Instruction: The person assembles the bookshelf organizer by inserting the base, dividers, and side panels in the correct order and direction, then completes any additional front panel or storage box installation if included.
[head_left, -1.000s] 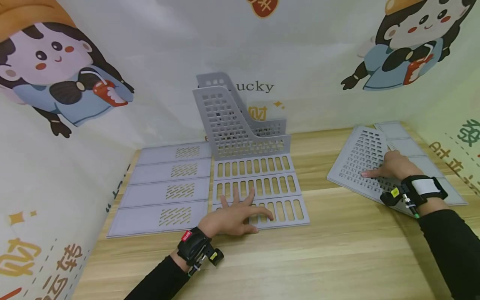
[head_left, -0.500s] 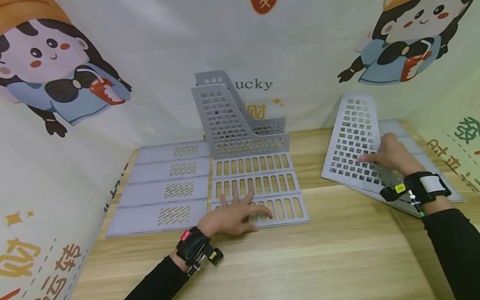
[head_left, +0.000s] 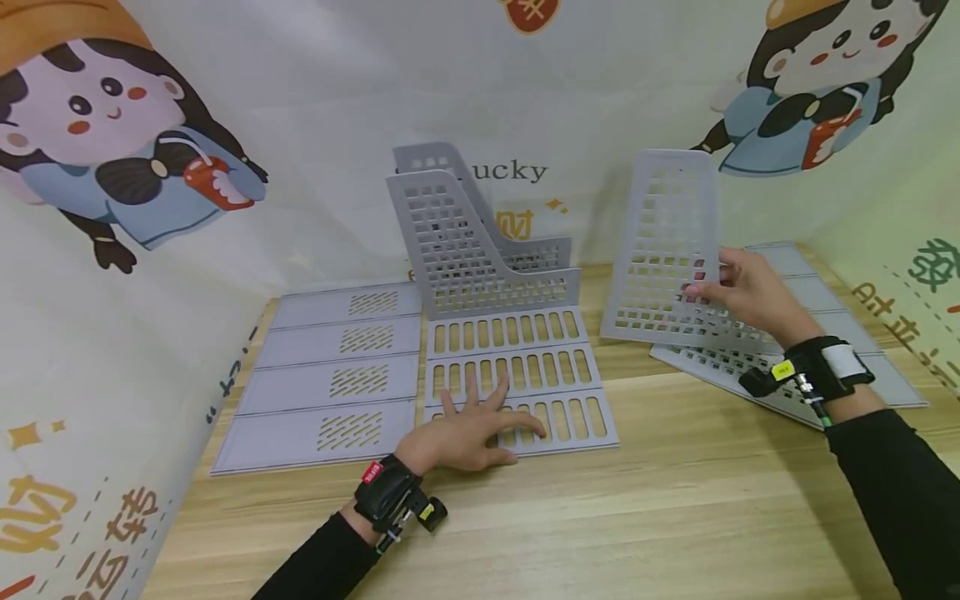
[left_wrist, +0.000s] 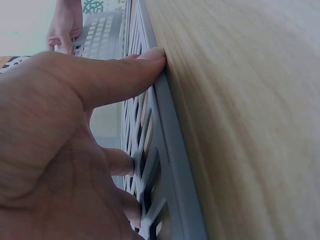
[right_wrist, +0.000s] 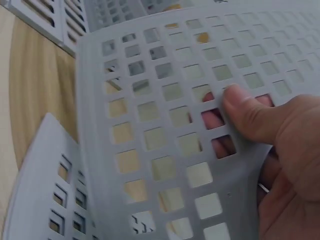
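Note:
My right hand (head_left: 753, 292) grips a grey plastic side panel (head_left: 667, 250) with square holes, raised and tilted upright above the table. In the right wrist view the thumb presses its near face, and fingertips show through the holes from behind. A similar perforated panel (head_left: 690, 360) lies on the table below it. My left hand (head_left: 465, 433) rests, fingers spread, on the nearest of the slotted grey panels (head_left: 517, 362). In the left wrist view its thumb touches that panel's edge (left_wrist: 172, 145). Behind them stand two perforated side panels (head_left: 480, 250), upright and parallel.
Plain grey panels (head_left: 315, 379) with diagonal slits lie in a row at the left. More flat grey panels (head_left: 832, 292) lie at the far right, partly under the perforated one. A printed cloth backdrop (head_left: 330, 150) rises behind and beside the wooden table (head_left: 585, 517).
My right hand has lifted the perforated side panel off the pile, tilted it up and carried it left. The panel beneath is now uncovered. My left hand has stayed in place.

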